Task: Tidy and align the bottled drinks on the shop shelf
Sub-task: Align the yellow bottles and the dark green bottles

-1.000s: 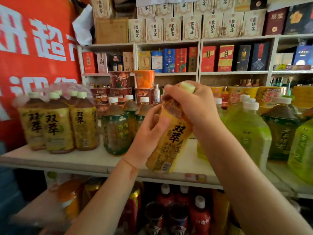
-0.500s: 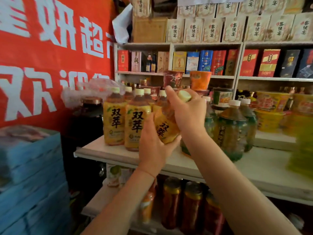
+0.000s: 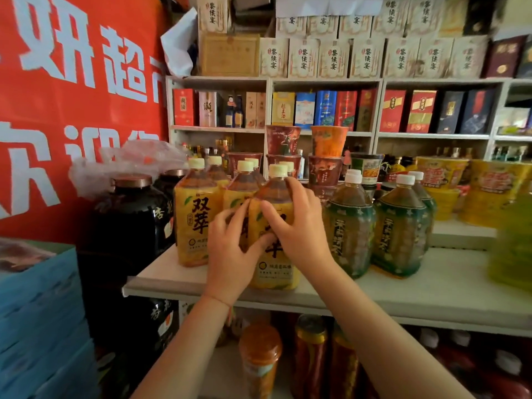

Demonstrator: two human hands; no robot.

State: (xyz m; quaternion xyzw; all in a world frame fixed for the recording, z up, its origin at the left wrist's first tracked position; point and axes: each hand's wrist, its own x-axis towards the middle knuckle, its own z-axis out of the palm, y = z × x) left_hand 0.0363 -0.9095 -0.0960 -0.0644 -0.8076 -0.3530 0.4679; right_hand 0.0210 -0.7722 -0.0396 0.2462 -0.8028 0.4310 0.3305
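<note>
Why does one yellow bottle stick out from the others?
The yellow tea bottle that both hands hold stands nearer the shelf edge than its neighbour, so the front row is uneven. A crumpled plastic bag lies on the dark jars. Nothing looks spilled or broken.

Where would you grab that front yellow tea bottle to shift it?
Grip the yellow bottle around its wide labelled body, from the open shelf front. It stands upright, with bottles close on its left and behind, so its sides are crowded; the narrow neck gives less control.
</note>
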